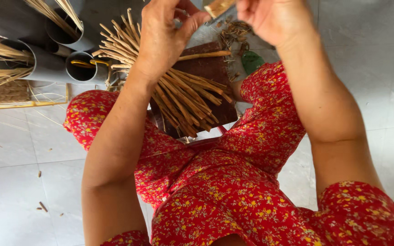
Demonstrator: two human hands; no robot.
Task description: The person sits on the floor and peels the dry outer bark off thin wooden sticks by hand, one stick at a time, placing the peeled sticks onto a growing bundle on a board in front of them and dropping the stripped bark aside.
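Bamboo sticks (183, 93) on dark board (206, 68), just below left hand (163, 38), right hand (270, 18) apart

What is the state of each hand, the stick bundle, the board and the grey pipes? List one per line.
left hand: raised, fingers pinched together
right hand: raised, partly out of frame
cane sticks: loose bundle, lying across board
wooden board: flat, under sticks
grey pipes: lying down, holding thin strips
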